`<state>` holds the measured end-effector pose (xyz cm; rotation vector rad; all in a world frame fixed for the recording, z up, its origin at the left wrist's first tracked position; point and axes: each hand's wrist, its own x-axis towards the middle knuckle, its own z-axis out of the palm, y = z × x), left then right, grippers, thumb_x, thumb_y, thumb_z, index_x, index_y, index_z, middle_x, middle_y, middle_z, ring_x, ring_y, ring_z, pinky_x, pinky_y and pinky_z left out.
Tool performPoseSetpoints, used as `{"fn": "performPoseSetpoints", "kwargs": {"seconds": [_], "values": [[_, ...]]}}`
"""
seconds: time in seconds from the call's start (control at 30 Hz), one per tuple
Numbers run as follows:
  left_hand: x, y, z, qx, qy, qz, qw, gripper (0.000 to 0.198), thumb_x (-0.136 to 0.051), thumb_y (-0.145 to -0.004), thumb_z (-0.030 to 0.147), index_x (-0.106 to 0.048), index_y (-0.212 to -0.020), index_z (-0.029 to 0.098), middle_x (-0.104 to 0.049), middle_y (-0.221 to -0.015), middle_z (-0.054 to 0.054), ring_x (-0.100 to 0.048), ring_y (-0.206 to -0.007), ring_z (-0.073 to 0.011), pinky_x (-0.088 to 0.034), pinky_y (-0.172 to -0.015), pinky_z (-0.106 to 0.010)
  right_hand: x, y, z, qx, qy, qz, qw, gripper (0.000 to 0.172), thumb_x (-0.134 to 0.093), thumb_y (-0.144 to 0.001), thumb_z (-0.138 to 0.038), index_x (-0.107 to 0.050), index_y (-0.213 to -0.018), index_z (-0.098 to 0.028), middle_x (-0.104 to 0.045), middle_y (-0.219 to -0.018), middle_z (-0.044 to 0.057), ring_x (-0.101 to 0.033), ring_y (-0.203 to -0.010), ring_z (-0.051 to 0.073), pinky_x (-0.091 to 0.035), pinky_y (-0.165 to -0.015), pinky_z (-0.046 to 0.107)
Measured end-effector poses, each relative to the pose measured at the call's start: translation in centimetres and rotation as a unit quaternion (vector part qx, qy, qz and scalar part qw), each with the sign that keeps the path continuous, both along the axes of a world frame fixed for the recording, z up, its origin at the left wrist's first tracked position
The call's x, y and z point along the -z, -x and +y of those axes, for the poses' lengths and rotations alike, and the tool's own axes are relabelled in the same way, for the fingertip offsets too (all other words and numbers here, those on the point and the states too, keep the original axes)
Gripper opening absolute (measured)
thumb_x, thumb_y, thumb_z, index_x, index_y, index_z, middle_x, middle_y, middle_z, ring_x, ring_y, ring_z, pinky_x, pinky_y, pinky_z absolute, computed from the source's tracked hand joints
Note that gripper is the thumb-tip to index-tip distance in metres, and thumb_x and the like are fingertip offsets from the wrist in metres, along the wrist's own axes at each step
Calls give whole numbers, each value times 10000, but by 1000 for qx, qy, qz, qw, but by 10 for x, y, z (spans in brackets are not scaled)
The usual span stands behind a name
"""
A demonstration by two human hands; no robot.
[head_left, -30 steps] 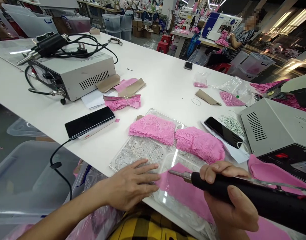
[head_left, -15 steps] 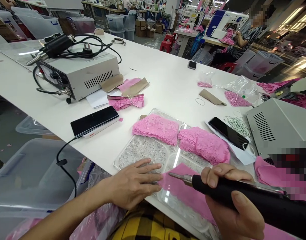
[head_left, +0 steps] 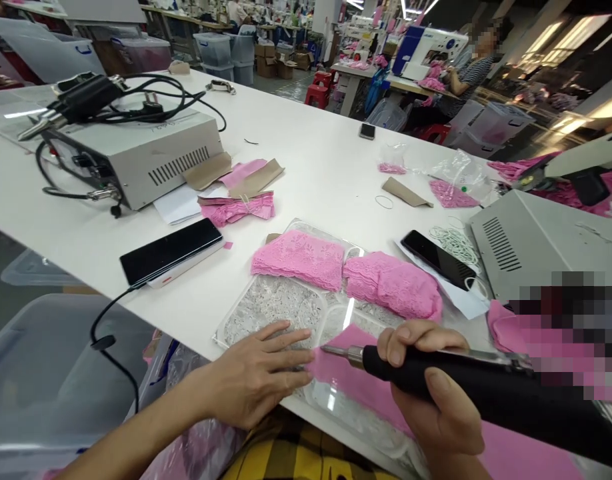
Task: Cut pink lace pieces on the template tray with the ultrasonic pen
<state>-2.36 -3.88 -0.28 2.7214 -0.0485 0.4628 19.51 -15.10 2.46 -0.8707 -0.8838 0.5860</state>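
Note:
My left hand point(head_left: 259, 373) lies flat with fingers spread, its fingertips at the left edge of a flat pink fabric piece point(head_left: 361, 381). My right hand point(head_left: 436, 400) is wrapped round a thick black handpiece point(head_left: 516, 393) with a slim metal tip. That tip points left and sits at the fabric's left corner, close to my left fingertips; whether it touches cannot be made out. Beneath the fabric is a clear divided plastic board point(head_left: 281, 310) with a speckled look. On its far side rest a pink lace stack point(head_left: 299, 260) and a second, folded lace stack point(head_left: 393, 283).
A grey vented box point(head_left: 161, 160) carries a similar black handpiece point(head_left: 89, 100) at left. Another grey box point(head_left: 541, 233) stands at right. Phones point(head_left: 171, 250) point(head_left: 439, 259), a tied pink bundle point(head_left: 241, 208) and string point(head_left: 453, 245) lie about. A person point(head_left: 469, 80) sits at a sewing machine beyond.
The whole view has shifted slightly, so things on the table appear further left. Both hands, the handpiece and the fabric keep nearly the same positions relative to one another.

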Motion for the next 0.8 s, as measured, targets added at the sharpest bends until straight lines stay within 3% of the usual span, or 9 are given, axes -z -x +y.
{"fn": "performPoseSetpoints", "kwargs": {"seconds": [0.07,0.2,0.43,0.57,0.8], "values": [[-3,0,2,5,-7,7,1000,297,-491,-950,187,-626,-1214,191,-646,-1308,-41,-459,-1366,-248,-300,-1187,-426,-4,-7,2,35,-7,13,999,124,-618,-784,-253,-649,-893,-203,-593,-836,5,-562,-578,104,-510,-551,313],[-10,-9,10,8,-48,3,999,355,-458,-959,118,-587,-1285,171,-629,-1331,-60,-413,-1399,-246,-303,-1181,-426,-15,-39,-4,168,-35,24,985,134,-572,-699,-214,-656,-802,-196,-592,-800,5,-533,-543,102,-487,-522,309],[-8,-62,17,63,-91,-14,994,312,-449,-992,164,-618,-1254,186,-620,-1345,-31,-456,-1366,-250,-267,-1196,-437,-7,-80,-41,284,-18,23,958,151,-555,-623,-212,-660,-726,-179,-611,-734,10,-534,-490,106,-450,-485,294],[1,-80,20,83,-112,6,990,321,-436,-1005,189,-612,-1272,203,-592,-1378,-44,-447,-1373,-258,-273,-1192,-461,-3,-84,-53,292,-17,26,956,146,-573,-634,-240,-652,-736,-172,-595,-729,14,-519,-489,104,-444,-473,289],[6,-82,23,55,-125,26,990,342,-450,-1019,264,-570,-1330,188,-563,-1408,-57,-425,-1387,-269,-277,-1193,-513,-5,-75,-52,234,-27,33,971,132,-626,-700,-263,-659,-794,-178,-597,-763,12,-542,-520,106,-474,-493,298]]}}
